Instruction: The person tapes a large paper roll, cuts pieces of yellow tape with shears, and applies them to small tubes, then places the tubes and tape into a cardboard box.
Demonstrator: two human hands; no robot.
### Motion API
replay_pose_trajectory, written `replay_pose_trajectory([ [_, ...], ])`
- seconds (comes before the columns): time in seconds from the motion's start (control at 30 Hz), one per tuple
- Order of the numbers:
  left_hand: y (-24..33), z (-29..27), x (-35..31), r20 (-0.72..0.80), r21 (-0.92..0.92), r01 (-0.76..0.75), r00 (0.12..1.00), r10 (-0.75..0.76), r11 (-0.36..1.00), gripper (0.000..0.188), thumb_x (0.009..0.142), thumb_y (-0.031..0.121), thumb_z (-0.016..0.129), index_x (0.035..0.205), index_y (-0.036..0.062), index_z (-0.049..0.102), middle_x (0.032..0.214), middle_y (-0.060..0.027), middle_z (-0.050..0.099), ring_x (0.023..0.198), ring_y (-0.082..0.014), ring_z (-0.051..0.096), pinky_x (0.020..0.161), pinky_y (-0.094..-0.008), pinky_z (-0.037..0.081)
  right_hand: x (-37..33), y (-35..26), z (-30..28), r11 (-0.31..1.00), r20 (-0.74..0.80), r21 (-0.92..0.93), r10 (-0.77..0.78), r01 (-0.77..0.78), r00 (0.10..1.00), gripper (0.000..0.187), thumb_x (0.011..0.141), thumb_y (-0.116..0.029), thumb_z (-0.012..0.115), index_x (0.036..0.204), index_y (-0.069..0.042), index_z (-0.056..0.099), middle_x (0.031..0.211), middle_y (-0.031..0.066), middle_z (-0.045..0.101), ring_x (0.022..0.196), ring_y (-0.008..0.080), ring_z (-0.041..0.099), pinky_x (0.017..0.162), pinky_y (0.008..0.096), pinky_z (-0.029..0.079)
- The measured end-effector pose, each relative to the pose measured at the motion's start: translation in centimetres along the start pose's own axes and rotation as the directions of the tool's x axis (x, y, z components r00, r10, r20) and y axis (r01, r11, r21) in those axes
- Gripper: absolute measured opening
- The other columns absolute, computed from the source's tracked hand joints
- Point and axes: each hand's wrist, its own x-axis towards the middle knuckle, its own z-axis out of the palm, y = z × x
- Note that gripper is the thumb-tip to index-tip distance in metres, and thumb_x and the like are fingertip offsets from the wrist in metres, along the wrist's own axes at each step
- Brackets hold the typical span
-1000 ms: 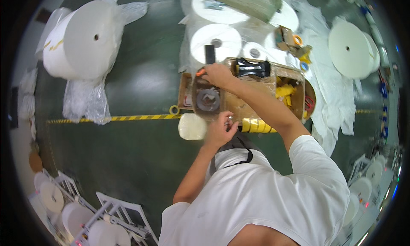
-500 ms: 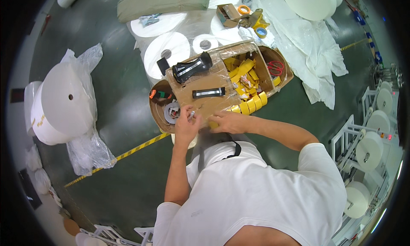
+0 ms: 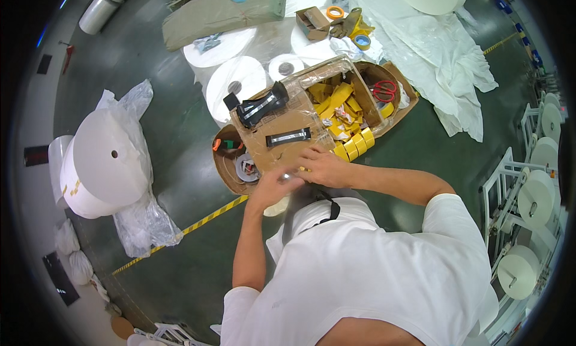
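Note:
My left hand [image 3: 273, 190] is closed around a small shiny silver piece [image 3: 286, 177] at the near edge of a cardboard surface [image 3: 259, 151]. Beside it and touching or nearly touching it, my right hand [image 3: 327, 169] has its fingers bent inward; whatever they pinch is hidden. A flat black strip with a silver band [image 3: 288, 137] lies on the cardboard beyond my hands. Farther back is a bundle of similar black strips [image 3: 263, 104]. Yellow tape pieces [image 3: 342, 109] fill the open box to the right, and several yellow rolls [image 3: 354, 145] line its near edge.
Left of the cardboard, a curved bin holds a grey tape roll [image 3: 246, 167] and an orange-and-green tool [image 3: 228, 144]. Red-handled scissors [image 3: 384, 91] sit in the right bin. Large white rolls [image 3: 237, 82] stand behind; another wrapped roll [image 3: 114, 160] is at left.
My right hand has moved up and closer to my left hand, and the yellow piece at its fingertips no longer shows. My left hand has lowered and turned toward the right. The view has shifted slightly.

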Motion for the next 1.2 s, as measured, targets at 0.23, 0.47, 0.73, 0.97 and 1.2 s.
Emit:
replay_pose_trajectory([
  [0.23, 1.5, 0.7, 1.5, 0.003, 0.368, -0.125, 0.991, 0.133, 0.921, 0.044, 0.084, 0.028, 0.092, 0.12, 0.0047, 0.081, 0.113, -0.0173, 0.08, 0.099, -0.0386, 0.074, 0.088, -0.046, 0.06, -2.0, 1.0, -1.1, 0.934, -0.022, 0.217, 0.296, -0.285, 0.955, 0.042, 0.089, -0.028, 0.084, 0.124, -0.011, 0.069, 0.122, 0.0077, 0.072, 0.121, 0.0297, 0.065, 0.109, 0.0465, 0.044],
  [0.47, 3.7, -0.9, 3.5, -0.028, 0.605, -0.333, 0.899, 0.437, 0.723, 0.047, 0.078, 0.028, 0.094, 0.118, 0.0067, 0.081, 0.105, -0.0137, 0.074, 0.106, -0.0368, 0.068, 0.091, -0.0482, 0.058, -0.2, 3.1, -1.1, 0.954, 0.026, 0.043, 0.296, -0.296, 0.955, 0.048, 0.084, -0.033, 0.09, 0.123, -0.013, 0.069, 0.116, 0.0066, 0.071, 0.119, 0.0299, 0.066, 0.104, 0.0466, 0.047],
  [0.73, 2.0, -5.0, 3.9, -0.411, 0.37, -0.054, 0.886, 0.216, 0.927, 0.091, 0.074, 0.022, 0.101, 0.154, 0.0065, 0.059, 0.119, -0.009, 0.067, 0.093, -0.0212, 0.06, 0.081, -0.0344, 0.056, 2.5, 6.4, 1.9, 0.91, -0.102, -0.105, 0.392, -0.401, 0.914, 0.044, 0.085, -0.035, 0.09, 0.116, -0.009, 0.071, 0.12, 0.0116, 0.068, 0.122, 0.0334, 0.063, 0.102, 0.0475, 0.05],
  [0.97, 0.2, -4.4, 3.4, -0.448, 0.127, -0.159, 0.872, 0.199, 0.979, 0.105, 0.077, 0.009, 0.098, 0.166, 0.0073, 0.043, 0.136, -0.0073, 0.057, 0.083, -0.0114, 0.05, 0.069, -0.0259, 0.049, 4.0, 7.2, 3.1, 0.885, -0.106, -0.184, 0.416, -0.429, 0.903, 0.046, 0.083, -0.036, 0.092, 0.114, -0.009, 0.072, 0.121, 0.0124, 0.068, 0.127, 0.0364, 0.06, 0.106, 0.0514, 0.049],
  [1.2, 0.5, -0.9, 3.0, -0.405, 0.12, -0.39, 0.82, 0.404, 0.913, 0.113, 0.078, -0.003, 0.091, 0.172, 0.0101, 0.03, 0.151, -0.0103, 0.046, 0.079, -0.0088, 0.049, 0.065, -0.0231, 0.047, 4.6, 4.6, -0.5, 0.554, 0.104, 0.721, 0.506, -0.415, 0.856, 0.044, 0.095, -0.034, 0.088, 0.123, -0.003, 0.074, 0.117, 0.0121, 0.075, 0.108, 0.0235, 0.072, 0.094, 0.0403, 0.057],
])
